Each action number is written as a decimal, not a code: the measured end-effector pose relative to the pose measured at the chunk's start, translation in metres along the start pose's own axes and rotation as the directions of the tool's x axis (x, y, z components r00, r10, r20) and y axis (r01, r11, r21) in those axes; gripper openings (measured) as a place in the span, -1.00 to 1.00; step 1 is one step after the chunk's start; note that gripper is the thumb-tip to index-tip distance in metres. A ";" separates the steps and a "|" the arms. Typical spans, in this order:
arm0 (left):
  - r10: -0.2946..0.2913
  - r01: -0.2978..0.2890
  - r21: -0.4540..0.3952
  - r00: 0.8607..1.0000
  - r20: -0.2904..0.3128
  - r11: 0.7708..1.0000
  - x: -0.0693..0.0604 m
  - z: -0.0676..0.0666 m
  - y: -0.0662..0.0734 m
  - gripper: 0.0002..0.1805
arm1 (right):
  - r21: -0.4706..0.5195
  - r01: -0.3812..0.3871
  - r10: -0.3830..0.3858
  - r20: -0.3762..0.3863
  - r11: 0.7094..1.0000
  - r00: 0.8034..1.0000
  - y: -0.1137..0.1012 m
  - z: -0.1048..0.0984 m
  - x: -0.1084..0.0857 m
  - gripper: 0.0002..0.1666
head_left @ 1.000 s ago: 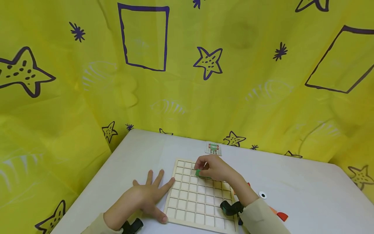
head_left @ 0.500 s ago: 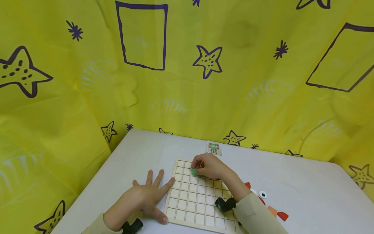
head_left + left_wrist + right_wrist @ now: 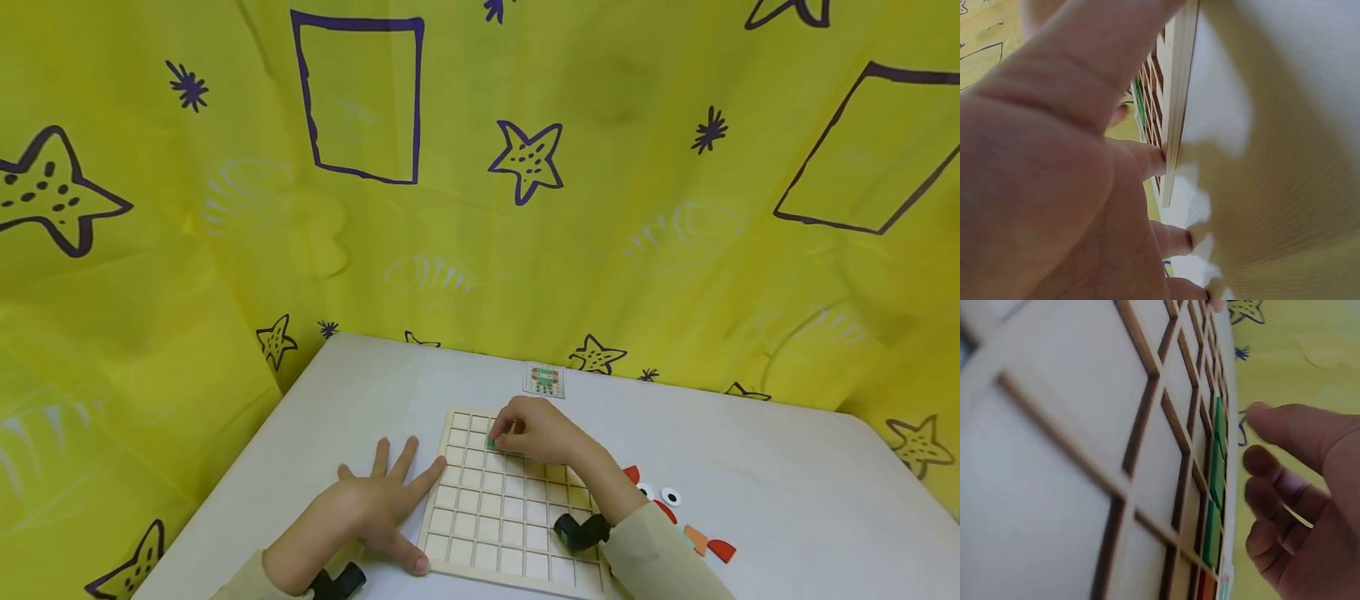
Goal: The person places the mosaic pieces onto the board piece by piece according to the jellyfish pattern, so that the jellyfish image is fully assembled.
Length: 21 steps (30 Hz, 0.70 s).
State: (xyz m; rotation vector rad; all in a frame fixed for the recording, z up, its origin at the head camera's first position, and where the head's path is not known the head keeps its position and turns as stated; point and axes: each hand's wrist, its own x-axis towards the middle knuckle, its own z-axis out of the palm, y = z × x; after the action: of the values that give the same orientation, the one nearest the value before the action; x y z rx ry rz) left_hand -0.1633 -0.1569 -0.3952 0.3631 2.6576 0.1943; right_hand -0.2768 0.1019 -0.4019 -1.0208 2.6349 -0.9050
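Note:
A pale wooden grid board [image 3: 471,502] lies on the white table. My left hand [image 3: 378,504] rests spread beside its left edge, thumb and index finger touching the frame. Over the far rows is my right hand [image 3: 538,429], its fingers loosely bent. A green piece [image 3: 491,445] shows by its fingertips in the head view. The right wrist view has a row of green pieces [image 3: 1213,531] set in the grid cells, with an orange-red piece [image 3: 1205,586] at the near end. There the thumb and fingers stand apart from the pieces, with nothing between them.
A small picture card [image 3: 544,379] lies beyond the board. Right of the board, partly behind the right arm, are loose pieces: a white eye disc [image 3: 671,497], an orange piece [image 3: 695,540] and a red piece [image 3: 722,551]. A yellow patterned curtain [image 3: 450,225] surrounds the table.
My right hand has moved slightly left with the green piece, which it pinched earlier. The piece now lies lower in the grid and the fingers have let go. The left hand stays put.

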 end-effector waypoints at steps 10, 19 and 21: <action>0.007 -0.007 -0.002 1.000 -0.013 1.000 0.000 0.000 -0.002 0.36 | 0.110 -0.109 0.124 -0.139 0.988 0.982 0.030 -0.047 -0.057 -0.84; 0.005 -0.005 -0.010 1.000 -0.024 1.000 -0.002 0.003 -0.005 0.37 | 0.041 -0.340 0.337 0.071 0.939 0.939 0.056 -0.069 -0.087 -0.85; 0.012 -0.012 -0.011 1.000 -0.024 1.000 -0.001 0.002 -0.002 0.37 | 0.058 -0.371 0.362 0.120 0.927 0.924 0.060 -0.070 -0.094 -0.83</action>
State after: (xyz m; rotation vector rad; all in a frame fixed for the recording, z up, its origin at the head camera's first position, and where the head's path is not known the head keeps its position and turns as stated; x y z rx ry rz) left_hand -0.1618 -0.1593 -0.3974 0.3759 2.6776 0.2179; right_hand -0.2648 0.2323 -0.3866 -0.5118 2.5519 -0.8324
